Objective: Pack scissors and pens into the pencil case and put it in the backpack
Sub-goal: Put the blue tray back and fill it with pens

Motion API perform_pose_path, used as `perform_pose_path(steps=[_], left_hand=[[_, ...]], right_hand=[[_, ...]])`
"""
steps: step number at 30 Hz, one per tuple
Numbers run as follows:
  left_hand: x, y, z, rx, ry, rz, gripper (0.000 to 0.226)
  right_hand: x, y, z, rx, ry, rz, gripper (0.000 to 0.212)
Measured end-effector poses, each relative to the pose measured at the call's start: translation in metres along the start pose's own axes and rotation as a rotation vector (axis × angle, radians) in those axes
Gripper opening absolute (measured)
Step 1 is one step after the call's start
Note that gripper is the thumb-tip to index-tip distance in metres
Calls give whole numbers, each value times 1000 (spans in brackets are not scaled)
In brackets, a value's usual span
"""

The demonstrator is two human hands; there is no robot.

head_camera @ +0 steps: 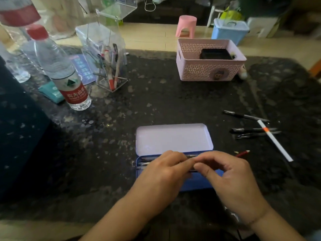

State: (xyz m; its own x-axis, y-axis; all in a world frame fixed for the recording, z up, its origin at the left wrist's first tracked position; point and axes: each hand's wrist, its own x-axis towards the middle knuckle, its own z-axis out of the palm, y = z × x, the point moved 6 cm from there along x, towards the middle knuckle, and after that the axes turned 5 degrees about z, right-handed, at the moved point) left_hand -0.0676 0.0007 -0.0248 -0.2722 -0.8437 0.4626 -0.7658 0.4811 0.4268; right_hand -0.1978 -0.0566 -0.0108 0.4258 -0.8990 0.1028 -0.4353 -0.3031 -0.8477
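A blue pencil case [199, 183] lies open on the dark table, its pale lid [173, 139] tipped back. Several pens [147, 161] lie inside along its far edge. My left hand [163, 173] and my right hand [227, 173] hover over the case, fingertips meeting on a dark pen that lies across it. A red pen [242, 153] pokes out just right of the case. Three black pens [253, 132] and a white pen with an orange band [274, 140] lie loose to the right. Scissors and backpack are not visible.
A pink perforated basket [206, 70] holding a black item stands at the back right. A clear acrylic pen holder [111, 66] and a red-labelled water bottle [69, 79] stand at the back left, by a teal packet [52, 93]. A dark mass fills the left edge.
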Motion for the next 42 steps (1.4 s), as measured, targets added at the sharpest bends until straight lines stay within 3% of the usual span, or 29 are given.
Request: perform_pose_path(steps=[3,7,10,21,23,26,29,31,34,36,38,39,42], left_hand=[[-6,-12,-2,19,-25,-82,27],[-14,-33,-9,93,-85,-115,19],[-19,-41,-12,98,-102,-172,18],[-23,-57,-21,115,-85,-187,19],[-23,-57,-20,117,-90,-193,23],[-22,-57,-19,102,-75,-214,23],[-24,-55,-20,87,-63,-223,24],[-24,-54,-23,44,-39,-239,22],[-26,-59,-33,3,46,-304,16],[-28,-64,-39,-3,81,-353,11],[-30,-69,-45,-7,105,-394,16],[-31,-73,-48,-10,107,-419,17],[-34,-84,-53,-6,55,-457,19]], right_hand=[[4,20,-2,-167,38,-20,10],[9,29,9,-331,-77,-109,3],[11,30,17,-417,-96,-116,13],[13,25,11,-401,-37,-187,14],[23,33,-18,-433,66,-183,12],[51,60,-77,-690,213,-94,15],[72,93,-104,-1025,44,154,29],[79,104,-105,-1120,-82,194,29],[80,94,-100,-1120,-141,134,19],[79,69,-97,-1073,-24,-20,18],[66,24,-86,-874,111,-249,18],[58,3,-74,-740,101,-318,17],[27,-28,-8,-531,-139,-378,20]])
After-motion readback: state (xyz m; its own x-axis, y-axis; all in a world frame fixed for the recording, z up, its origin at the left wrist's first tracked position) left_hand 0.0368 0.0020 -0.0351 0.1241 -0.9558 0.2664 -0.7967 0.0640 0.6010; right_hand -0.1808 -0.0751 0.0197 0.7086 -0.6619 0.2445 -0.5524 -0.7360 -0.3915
